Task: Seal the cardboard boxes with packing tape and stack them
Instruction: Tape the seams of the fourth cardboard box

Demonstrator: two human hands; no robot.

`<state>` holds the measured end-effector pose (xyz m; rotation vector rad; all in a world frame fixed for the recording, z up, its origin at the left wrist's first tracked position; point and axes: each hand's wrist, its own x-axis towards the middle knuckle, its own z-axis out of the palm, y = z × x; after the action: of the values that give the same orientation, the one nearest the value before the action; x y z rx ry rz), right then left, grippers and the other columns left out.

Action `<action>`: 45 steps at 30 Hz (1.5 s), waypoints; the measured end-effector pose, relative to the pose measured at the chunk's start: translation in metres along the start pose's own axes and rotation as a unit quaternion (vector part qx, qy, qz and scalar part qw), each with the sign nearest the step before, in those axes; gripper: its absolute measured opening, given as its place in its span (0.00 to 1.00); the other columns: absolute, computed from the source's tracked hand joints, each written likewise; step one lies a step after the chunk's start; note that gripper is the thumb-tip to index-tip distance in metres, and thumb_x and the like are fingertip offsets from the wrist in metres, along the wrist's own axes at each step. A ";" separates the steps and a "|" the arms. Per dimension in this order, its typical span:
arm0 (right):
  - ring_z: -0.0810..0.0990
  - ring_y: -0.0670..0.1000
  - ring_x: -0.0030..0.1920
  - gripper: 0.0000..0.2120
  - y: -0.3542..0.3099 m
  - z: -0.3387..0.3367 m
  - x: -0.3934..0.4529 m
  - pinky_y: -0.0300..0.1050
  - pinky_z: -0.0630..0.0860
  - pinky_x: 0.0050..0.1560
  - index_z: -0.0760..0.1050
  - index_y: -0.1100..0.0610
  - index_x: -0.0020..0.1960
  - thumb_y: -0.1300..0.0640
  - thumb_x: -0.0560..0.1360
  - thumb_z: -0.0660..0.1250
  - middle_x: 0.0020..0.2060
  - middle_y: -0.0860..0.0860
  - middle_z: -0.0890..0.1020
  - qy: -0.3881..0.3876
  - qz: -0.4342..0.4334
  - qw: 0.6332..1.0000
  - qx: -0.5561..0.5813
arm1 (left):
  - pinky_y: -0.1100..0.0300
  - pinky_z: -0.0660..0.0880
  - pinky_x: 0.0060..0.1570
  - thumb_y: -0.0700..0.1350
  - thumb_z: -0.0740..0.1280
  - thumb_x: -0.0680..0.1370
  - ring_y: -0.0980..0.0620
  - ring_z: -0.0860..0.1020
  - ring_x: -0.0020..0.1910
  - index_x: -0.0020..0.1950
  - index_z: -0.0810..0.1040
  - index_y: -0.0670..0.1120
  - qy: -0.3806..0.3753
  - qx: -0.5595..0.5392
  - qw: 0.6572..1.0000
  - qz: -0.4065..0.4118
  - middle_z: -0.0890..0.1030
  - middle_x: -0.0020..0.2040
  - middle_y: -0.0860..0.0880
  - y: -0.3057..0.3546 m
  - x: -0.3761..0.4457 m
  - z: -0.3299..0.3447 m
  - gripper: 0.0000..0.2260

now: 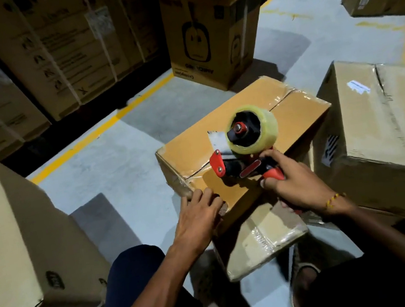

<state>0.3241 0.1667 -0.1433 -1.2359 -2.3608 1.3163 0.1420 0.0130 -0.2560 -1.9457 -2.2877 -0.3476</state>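
Note:
A brown cardboard box (263, 111) sits tilted on top of a smaller taped box (263, 243) on the floor in front of me. Clear tape runs along its top seam and over the near-left corner. My right hand (294, 184) grips the red handle of a red and black tape dispenser (244, 147), which carries a roll of clear tape and rests against the box's near edge. My left hand (200, 218) presses with straight fingers on the box's near-left corner.
A large pale box (7, 232) stands at my left. A worn big box (384, 122) stands at the right. A printed tall box (208, 38) stands ahead, beside stacked cartons (52, 52). Yellow floor lines (99, 134) cross the grey floor. My knees are below.

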 end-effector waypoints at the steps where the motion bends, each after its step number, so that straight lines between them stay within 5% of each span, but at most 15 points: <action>1: 0.79 0.58 0.25 0.23 -0.003 0.005 0.008 0.53 0.79 0.25 0.67 0.35 0.65 0.58 0.78 0.67 0.38 0.64 0.83 -0.004 0.005 1.000 0.024 | 0.51 0.68 0.51 0.54 0.74 0.75 0.47 0.71 0.55 0.56 0.73 0.51 -0.007 -0.013 1.000 0.000 0.72 0.56 0.50 -0.001 0.001 0.001 0.16; 5: 0.78 0.56 0.24 0.24 -0.004 0.027 0.043 0.52 0.79 0.27 0.65 0.39 0.68 0.61 0.79 0.67 0.32 0.58 0.82 -0.020 0.021 0.994 0.102 | 0.54 0.66 0.52 0.64 0.63 0.79 0.53 0.67 0.52 0.49 0.76 0.50 0.011 -0.186 0.975 -0.122 0.69 0.51 0.54 -0.007 0.007 0.002 0.18; 8: 0.77 0.55 0.25 0.27 0.000 0.043 0.069 0.46 0.76 0.26 0.64 0.44 0.73 0.62 0.79 0.68 0.32 0.56 0.78 -0.032 0.041 0.984 0.170 | 0.54 0.70 0.52 0.55 0.66 0.81 0.52 0.70 0.54 0.49 0.76 0.51 0.125 -0.290 0.906 -0.283 0.73 0.52 0.52 -0.011 0.014 0.003 0.09; 10: 0.76 0.54 0.24 0.27 0.002 0.051 0.081 0.45 0.75 0.25 0.63 0.46 0.73 0.63 0.80 0.67 0.33 0.56 0.77 -0.045 0.051 0.976 0.206 | 0.52 0.74 0.52 0.51 0.67 0.81 0.49 0.74 0.53 0.51 0.75 0.51 0.156 -0.363 0.813 -0.428 0.75 0.53 0.50 -0.021 0.018 0.004 0.05; 12: 0.75 0.54 0.24 0.23 0.002 0.057 0.089 0.44 0.74 0.24 0.65 0.50 0.72 0.64 0.80 0.66 0.33 0.56 0.75 -0.050 0.059 0.968 0.240 | 0.53 0.74 0.48 0.53 0.65 0.82 0.49 0.76 0.46 0.52 0.74 0.48 0.131 -0.509 0.642 -0.558 0.78 0.51 0.47 -0.028 0.022 -0.001 0.09; 14: 0.74 0.54 0.24 0.19 0.003 0.061 0.093 0.44 0.74 0.23 0.68 0.52 0.69 0.63 0.81 0.66 0.32 0.55 0.74 -0.053 0.069 0.956 0.279 | 0.53 0.74 0.45 0.58 0.62 0.83 0.49 0.77 0.42 0.53 0.76 0.45 0.082 -0.627 0.500 -0.592 0.80 0.45 0.46 -0.029 0.025 -0.006 0.16; 15: 0.74 0.55 0.24 0.17 0.004 0.062 0.095 0.43 0.73 0.24 0.69 0.51 0.68 0.62 0.81 0.66 0.32 0.55 0.74 -0.054 0.072 0.952 0.293 | 0.53 0.75 0.44 0.61 0.62 0.82 0.49 0.78 0.40 0.53 0.77 0.45 0.061 -0.656 0.476 -0.583 0.80 0.42 0.46 -0.029 0.026 -0.009 0.19; 17: 0.75 0.56 0.25 0.15 0.009 0.064 0.098 0.44 0.73 0.25 0.70 0.51 0.67 0.58 0.82 0.66 0.32 0.55 0.74 -0.049 0.067 0.956 0.281 | 0.55 0.75 0.42 0.61 0.64 0.81 0.50 0.78 0.37 0.49 0.77 0.47 0.045 -0.689 0.471 -0.549 0.79 0.37 0.48 -0.028 0.027 -0.010 0.18; 22: 0.81 0.57 0.29 0.15 0.024 0.056 0.100 0.47 0.78 0.30 0.72 0.50 0.65 0.52 0.80 0.69 0.39 0.55 0.80 0.007 0.026 0.988 0.152 | 0.57 0.76 0.39 0.44 0.68 0.81 0.51 0.76 0.34 0.43 0.73 0.46 0.038 -0.703 0.468 -0.534 0.77 0.35 0.48 -0.027 0.030 -0.005 0.09; 25: 0.83 0.55 0.42 0.19 0.026 0.051 0.098 0.49 0.79 0.43 0.73 0.50 0.66 0.48 0.78 0.71 0.48 0.52 0.82 0.067 -0.014 0.998 0.015 | 0.56 0.78 0.40 0.40 0.68 0.81 0.51 0.78 0.36 0.44 0.74 0.45 0.037 -0.705 0.460 -0.539 0.79 0.35 0.48 -0.025 0.026 -0.002 0.07; 30: 0.73 0.53 0.55 0.14 0.016 0.049 0.070 0.47 0.70 0.50 0.73 0.53 0.61 0.48 0.79 0.67 0.56 0.51 0.74 0.195 -0.118 0.942 -0.245 | 0.54 0.79 0.43 0.35 0.65 0.81 0.49 0.79 0.38 0.48 0.75 0.45 0.044 -0.703 0.457 -0.542 0.80 0.39 0.46 -0.023 0.023 -0.002 0.06; 33: 0.73 0.47 0.45 0.03 0.004 0.069 0.042 0.45 0.71 0.44 0.73 0.49 0.50 0.51 0.80 0.66 0.46 0.45 0.75 0.110 -0.176 0.957 -0.205 | 0.54 0.79 0.41 0.34 0.65 0.81 0.50 0.78 0.36 0.49 0.75 0.44 0.050 -0.703 0.461 -0.539 0.80 0.37 0.46 -0.020 0.024 -0.002 0.06; 36: 0.75 0.48 0.39 0.06 0.001 0.096 0.021 0.49 0.75 0.40 0.70 0.49 0.47 0.50 0.80 0.66 0.42 0.45 0.76 0.005 -0.192 0.959 -0.206 | 0.56 0.79 0.40 0.33 0.64 0.82 0.51 0.77 0.35 0.50 0.74 0.43 0.059 -0.696 0.468 -0.541 0.78 0.38 0.45 -0.019 0.026 0.000 0.06; 41: 0.78 0.55 0.48 0.12 0.001 0.122 0.010 0.50 0.76 0.45 0.67 0.51 0.54 0.43 0.80 0.64 0.51 0.49 0.77 -0.034 -0.149 0.949 -0.274 | 0.61 0.79 0.36 0.32 0.63 0.82 0.50 0.76 0.35 0.51 0.73 0.42 0.076 -0.692 0.474 -0.539 0.77 0.40 0.44 -0.017 0.027 0.003 0.06; 45: 0.78 0.58 0.52 0.11 -0.003 0.130 0.008 0.49 0.69 0.43 0.67 0.53 0.57 0.47 0.82 0.63 0.55 0.52 0.75 -0.028 -0.139 0.938 -0.316 | 0.60 0.79 0.40 0.32 0.63 0.82 0.50 0.77 0.38 0.51 0.73 0.42 0.081 -0.687 0.487 -0.534 0.77 0.44 0.43 -0.015 0.027 0.008 0.05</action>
<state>0.2519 0.0903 -0.2200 -0.9277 -2.9828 0.5184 0.1231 0.0389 -0.2589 0.2587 -2.7466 -2.8845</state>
